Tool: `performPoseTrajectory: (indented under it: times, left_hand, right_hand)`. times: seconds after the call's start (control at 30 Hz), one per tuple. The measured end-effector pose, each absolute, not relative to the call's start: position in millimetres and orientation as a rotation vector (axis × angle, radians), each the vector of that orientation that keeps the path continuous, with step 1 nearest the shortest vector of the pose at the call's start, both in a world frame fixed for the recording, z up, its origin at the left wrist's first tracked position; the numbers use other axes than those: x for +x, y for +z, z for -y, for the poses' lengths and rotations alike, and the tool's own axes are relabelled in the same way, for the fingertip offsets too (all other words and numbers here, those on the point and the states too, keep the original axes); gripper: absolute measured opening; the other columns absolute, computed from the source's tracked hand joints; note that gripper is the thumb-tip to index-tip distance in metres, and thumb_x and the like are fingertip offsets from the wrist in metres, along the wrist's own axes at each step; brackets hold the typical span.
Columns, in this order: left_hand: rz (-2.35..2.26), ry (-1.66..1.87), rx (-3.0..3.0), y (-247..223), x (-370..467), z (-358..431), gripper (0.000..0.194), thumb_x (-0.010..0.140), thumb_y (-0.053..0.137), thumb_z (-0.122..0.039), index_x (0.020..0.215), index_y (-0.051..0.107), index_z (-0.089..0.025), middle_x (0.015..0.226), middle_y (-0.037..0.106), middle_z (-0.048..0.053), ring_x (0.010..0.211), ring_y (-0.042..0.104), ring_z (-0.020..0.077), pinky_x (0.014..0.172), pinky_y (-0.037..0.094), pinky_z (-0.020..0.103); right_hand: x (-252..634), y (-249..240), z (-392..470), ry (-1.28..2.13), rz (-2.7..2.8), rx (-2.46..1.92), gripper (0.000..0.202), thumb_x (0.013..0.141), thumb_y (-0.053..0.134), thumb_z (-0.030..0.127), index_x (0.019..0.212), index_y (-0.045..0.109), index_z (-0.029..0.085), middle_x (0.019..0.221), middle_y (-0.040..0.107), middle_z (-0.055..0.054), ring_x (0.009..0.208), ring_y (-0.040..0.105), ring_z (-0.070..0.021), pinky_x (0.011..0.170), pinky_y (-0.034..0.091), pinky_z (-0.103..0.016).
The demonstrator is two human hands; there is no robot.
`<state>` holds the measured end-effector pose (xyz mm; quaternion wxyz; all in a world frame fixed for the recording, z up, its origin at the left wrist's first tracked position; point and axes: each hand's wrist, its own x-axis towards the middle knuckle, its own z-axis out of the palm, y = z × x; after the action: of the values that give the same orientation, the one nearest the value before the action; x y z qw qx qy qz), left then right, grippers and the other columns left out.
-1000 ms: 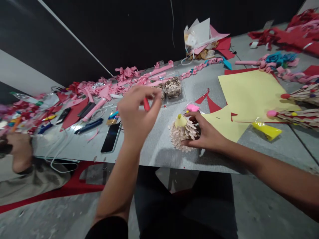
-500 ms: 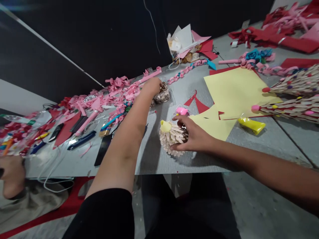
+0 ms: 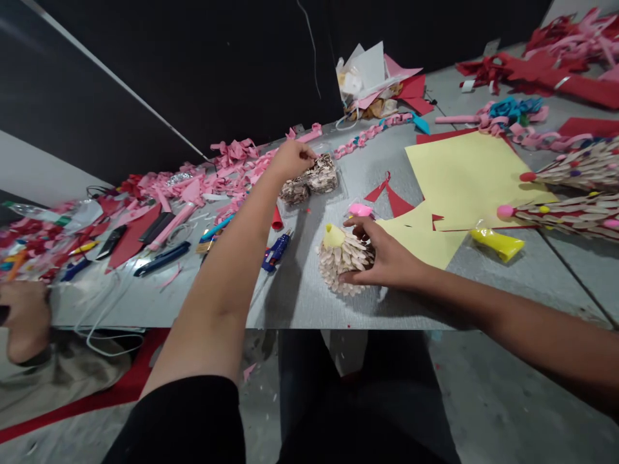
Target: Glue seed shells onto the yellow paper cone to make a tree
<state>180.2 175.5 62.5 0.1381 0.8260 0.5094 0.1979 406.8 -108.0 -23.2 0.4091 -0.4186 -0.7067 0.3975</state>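
My left hand (image 3: 294, 161) is at a clear plastic tray (image 3: 342, 183) of small brownish shell-like flakes (image 3: 323, 175). Its fingers are curled together over the flakes, and what they pinch, if anything, is too small to make out. Near the table edge, a cone (image 3: 341, 267) covered in overlapping pale flakes leans over, its bare yellow paper tip pointing up and left. My right hand (image 3: 382, 254) grips the cone's right side between thumb and fingers. A blue glue gun (image 3: 277, 251) lies between my left forearm and the cone.
Yellow paper sheets (image 3: 459, 174) and a yellow packet (image 3: 498, 243) lie to the right, beside finished-looking flaked cones (image 3: 570, 216). Pink paper scraps (image 3: 236, 151) and a cutter (image 3: 162, 259) are leftward. Another person's hand (image 3: 26, 316) is at far left.
My left hand has lifted and shifted slightly left over the flakes, showing more of the tray. The glue gun has come into view beside my forearm. My right hand keeps its hold on the cone.
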Motion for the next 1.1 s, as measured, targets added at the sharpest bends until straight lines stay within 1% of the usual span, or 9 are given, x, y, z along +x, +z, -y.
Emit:
performPoseTrajectory:
  times: [0.13,0.33,0.47,0.57,0.63,0.73,0.8,1.0,1.1]
  left_hand:
    - [-1.413,0.701,2.324,64.3,163.7,-148.8,0.013,0.090,0.075,-0.013,0.102,0.080,-0.016,0.092,0.076,0.008,0.082,0.062,0.0190,0.083,0.053,0.033]
    - [-1.439,0.906,2.063,64.8,163.7,-126.5,0.011,0.093,0.075,-0.006,0.096,0.077,-0.016,0.086,0.074,0.006,0.076,0.057,0.0159,0.078,0.052,0.032]
    - [-1.367,1.025,1.944,72.9,163.4,-97.4,0.015,0.098,0.069,-0.003,0.098,0.075,-0.017,0.092,0.078,0.007,0.082,0.068,0.0164,0.080,0.059,0.031]
    - [-1.208,1.138,1.921,73.9,149.8,-40.7,0.015,0.104,0.069,-0.008,0.109,0.078,-0.019,0.099,0.080,0.008,0.089,0.079,0.0179,0.084,0.067,0.032]
    - [-1.108,1.220,1.915,67.8,139.9,10.3,0.015,0.105,0.073,-0.013,0.113,0.081,-0.022,0.096,0.081,0.005,0.088,0.083,0.0184,0.085,0.072,0.033]
    - [-0.971,1.473,1.846,48.0,136.1,82.9,0.016,0.101,0.079,-0.012,0.109,0.084,-0.024,0.089,0.080,0.001,0.076,0.082,0.0151,0.074,0.071,0.027]
    - [-0.927,1.614,1.826,31.8,142.7,115.9,0.018,0.100,0.079,-0.008,0.106,0.085,-0.024,0.095,0.082,0.001,0.076,0.082,0.0129,0.071,0.070,0.023]
    - [-0.974,1.779,2.271,5.7,169.4,141.5,0.025,0.101,0.083,-0.004,0.113,0.084,-0.026,0.112,0.090,0.002,0.101,0.087,0.0174,0.094,0.074,0.031]
    - [-1.026,1.827,2.457,4.1,171.5,141.4,0.023,0.105,0.082,-0.006,0.115,0.083,-0.027,0.117,0.090,0.002,0.102,0.087,0.0164,0.092,0.074,0.029]
  right_hand:
    - [407.4,-22.0,108.4,1.047,1.784,-1.073,0.096,0.071,0.101,0.049,0.150,0.053,0.029,0.127,0.066,-0.011,0.115,0.070,-0.0376,0.103,0.060,-0.059]
    - [409.8,-25.4,107.4,1.046,1.791,-1.056,0.096,0.074,0.102,0.046,0.153,0.049,0.032,0.131,0.067,-0.011,0.117,0.073,-0.0385,0.105,0.062,-0.061]
    - [411.0,-24.9,107.4,1.038,1.810,-1.055,0.096,0.074,0.103,0.049,0.152,0.048,0.034,0.135,0.067,-0.011,0.124,0.072,-0.0410,0.112,0.060,-0.067]
    - [411.3,-24.1,107.8,1.044,1.818,-1.058,0.095,0.076,0.102,0.050,0.153,0.049,0.034,0.137,0.068,-0.013,0.127,0.071,-0.0427,0.116,0.058,-0.071]
    - [411.1,-24.2,107.9,1.033,1.815,-1.056,0.094,0.076,0.102,0.050,0.153,0.051,0.033,0.140,0.067,-0.013,0.129,0.071,-0.0437,0.117,0.058,-0.071]
    - [410.8,-25.4,108.2,0.990,1.804,-1.050,0.093,0.074,0.103,0.048,0.152,0.053,0.033,0.145,0.066,-0.013,0.137,0.069,-0.0453,0.120,0.058,-0.069]
    - [410.7,-25.6,109.3,0.999,1.796,-1.054,0.094,0.074,0.103,0.047,0.152,0.053,0.034,0.145,0.066,-0.012,0.139,0.069,-0.0448,0.120,0.059,-0.068]
    - [412.4,-20.5,113.0,1.045,1.801,-1.043,0.089,0.078,0.103,0.044,0.151,0.053,0.035,0.140,0.066,-0.010,0.135,0.070,-0.0405,0.114,0.062,-0.060]
    - [414.4,-18.3,112.2,1.036,1.824,-1.061,0.093,0.075,0.106,0.046,0.151,0.053,0.036,0.136,0.065,-0.008,0.134,0.069,-0.0402,0.112,0.063,-0.058]
